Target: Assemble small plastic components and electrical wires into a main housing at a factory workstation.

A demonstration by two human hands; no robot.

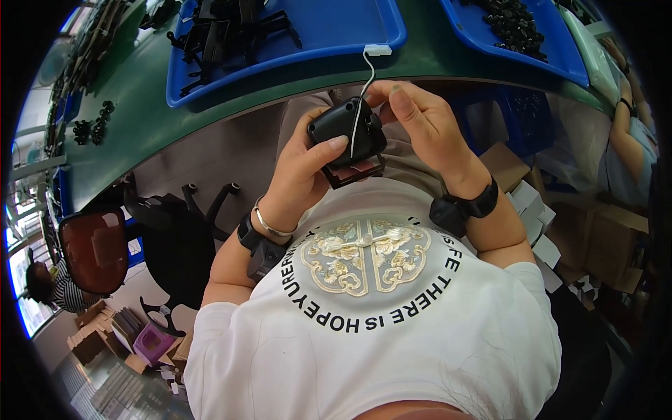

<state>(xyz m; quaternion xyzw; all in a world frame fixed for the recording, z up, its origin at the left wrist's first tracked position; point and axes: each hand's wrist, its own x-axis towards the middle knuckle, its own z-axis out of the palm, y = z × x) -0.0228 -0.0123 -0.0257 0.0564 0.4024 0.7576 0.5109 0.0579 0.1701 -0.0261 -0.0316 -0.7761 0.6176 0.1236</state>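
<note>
A green table [133,129] stands over grey floor [231,150], a black wheeled chair [170,241] at left, bright windows [17,231] beyond

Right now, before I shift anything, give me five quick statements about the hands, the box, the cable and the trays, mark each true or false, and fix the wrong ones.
1. The left hand holds the black box, with its thumb on the face. True.
2. The cable running across the box is red. False: the cable is white.
3. Small black parts lie in the right-hand tray. True.
4. The right hand lies flat on the table. False: the right hand is raised beside the box, its thumb up.
5. Both trays are yellow. False: the right-hand one and the left-hand tray are blue.
</note>
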